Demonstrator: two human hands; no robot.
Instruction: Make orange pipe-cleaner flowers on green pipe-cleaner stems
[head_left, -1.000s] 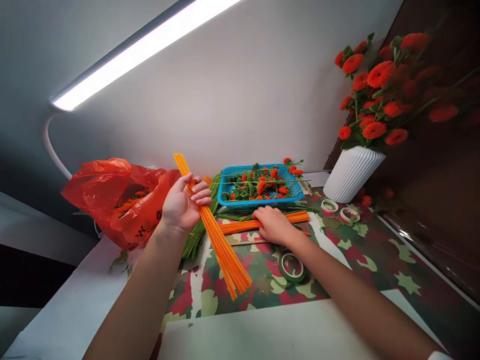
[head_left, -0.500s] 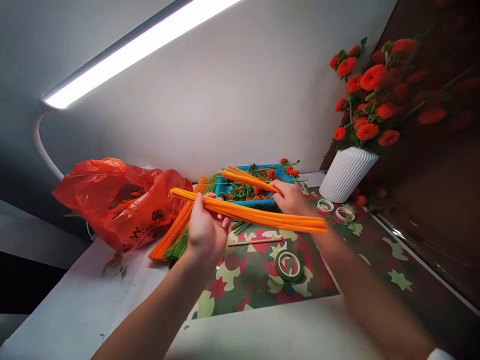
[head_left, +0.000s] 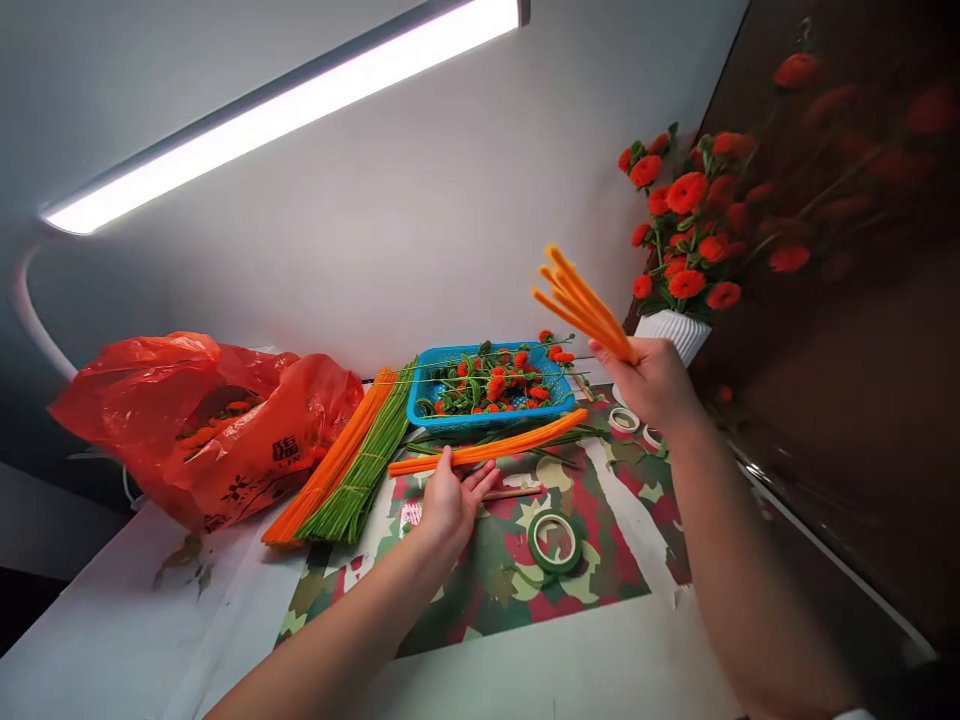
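My right hand (head_left: 651,380) is raised at the right, closed around the lower ends of several orange chenille stems (head_left: 581,300) that fan up and left. At the centre, my left hand (head_left: 450,500) has its fingers spread, palm partly up. Just beyond it a second bunch of orange chenille stems (head_left: 525,437) lies crosswise in front of the blue basket (head_left: 491,415); my left thumb tip overlaps this bunch in the view. To the left lie a large orange bundle of stems (head_left: 330,465) and a green bundle of stems (head_left: 364,460), side by side.
Green floral tape (head_left: 534,545) and a thin stick (head_left: 517,492) lie on the camouflage-patterned mat (head_left: 480,600). Red flowers fill the basket. A red plastic bag (head_left: 255,450) stands left, a white vase (head_left: 679,330) with flowers right, near white tape rolls (head_left: 624,420). A lamp (head_left: 300,110) hangs above.
My right hand has moved up and right with its stems. The left hand's fingers have opened, and the bunch it held now lies farther forward, by the basket. The view has shifted right.
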